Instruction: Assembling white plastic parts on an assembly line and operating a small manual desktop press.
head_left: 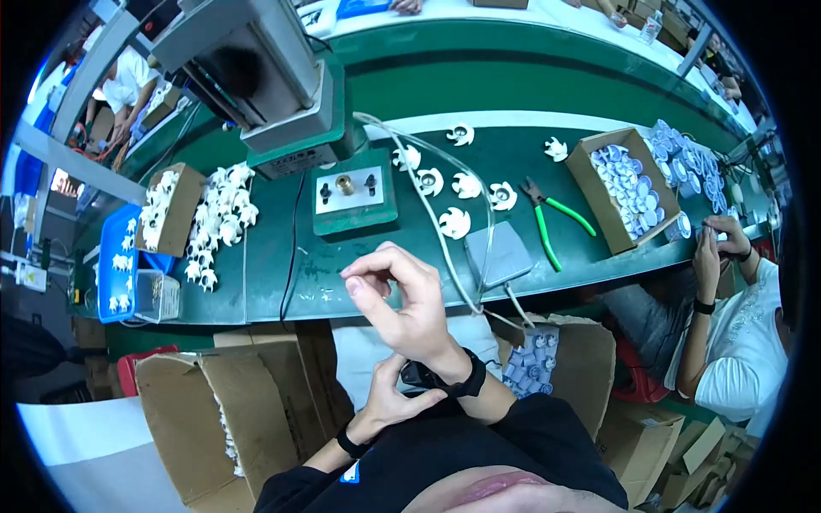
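My right hand (402, 295) is raised in front of the table's near edge. Its fingers are curled and the thumb stands apart from them, with nothing seen between. Below it, my left hand (395, 400) reaches to the right wrist, thumb and fingers on either side of a black wrist device (419, 374); some fingers are hidden behind the wrist. Beyond my hands stands a green press (295, 128) over a green base block (355, 205) with a metal plate and brass fitting. White bladed impellers (455, 223) lie loose to the right of the block.
Green-handled pliers (547, 227) and a grey box (500, 255) with tubing lie right. A carton (620, 141) holds white-blue round parts. At left are piled impellers (224, 214), a carton (186, 209) and a blue tray (109, 269). Co-workers sit at right and far left.
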Available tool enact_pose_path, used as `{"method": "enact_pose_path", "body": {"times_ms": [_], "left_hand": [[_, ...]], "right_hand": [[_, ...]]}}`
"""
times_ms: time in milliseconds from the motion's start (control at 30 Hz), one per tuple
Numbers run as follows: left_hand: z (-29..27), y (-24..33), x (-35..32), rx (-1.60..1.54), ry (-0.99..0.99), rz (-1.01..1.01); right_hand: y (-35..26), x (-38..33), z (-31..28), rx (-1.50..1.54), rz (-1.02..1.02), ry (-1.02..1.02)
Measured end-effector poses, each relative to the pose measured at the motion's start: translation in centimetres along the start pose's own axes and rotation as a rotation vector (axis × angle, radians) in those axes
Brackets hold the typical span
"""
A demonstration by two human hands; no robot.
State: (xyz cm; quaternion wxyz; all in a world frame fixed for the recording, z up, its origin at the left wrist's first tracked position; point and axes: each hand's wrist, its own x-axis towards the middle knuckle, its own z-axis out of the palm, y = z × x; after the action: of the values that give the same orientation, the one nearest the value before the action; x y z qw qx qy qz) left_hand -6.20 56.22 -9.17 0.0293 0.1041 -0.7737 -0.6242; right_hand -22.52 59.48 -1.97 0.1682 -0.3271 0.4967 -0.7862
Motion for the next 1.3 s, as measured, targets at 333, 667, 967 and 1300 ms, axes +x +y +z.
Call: {"method": "enact_pose_path", "body": {"times_ms": [333,667,967,1300], "left_hand": [[1.1,-0.9,3.1,0.040,-0.212,0.167],[0.4,1.2,4.4,0.112,-0.447,0.249],[-1.7,-1.1,2.5,0.153,-0.256,0.311],[-11.2,3.1,8.9,-0.817,0.490,0.360]], "right_hand": [[-3.0,-0.6,-2.0,-0.509,-0.600,-0.007],[-2.0,-1.4,-2.4,-0.406,-0.466,0.086],[-0.1,-3.9,-1.3,-0.886,-0.747,-0.422],[0.6,-4.4,-1.4,-0.530,-0.275,-0.263]]}}
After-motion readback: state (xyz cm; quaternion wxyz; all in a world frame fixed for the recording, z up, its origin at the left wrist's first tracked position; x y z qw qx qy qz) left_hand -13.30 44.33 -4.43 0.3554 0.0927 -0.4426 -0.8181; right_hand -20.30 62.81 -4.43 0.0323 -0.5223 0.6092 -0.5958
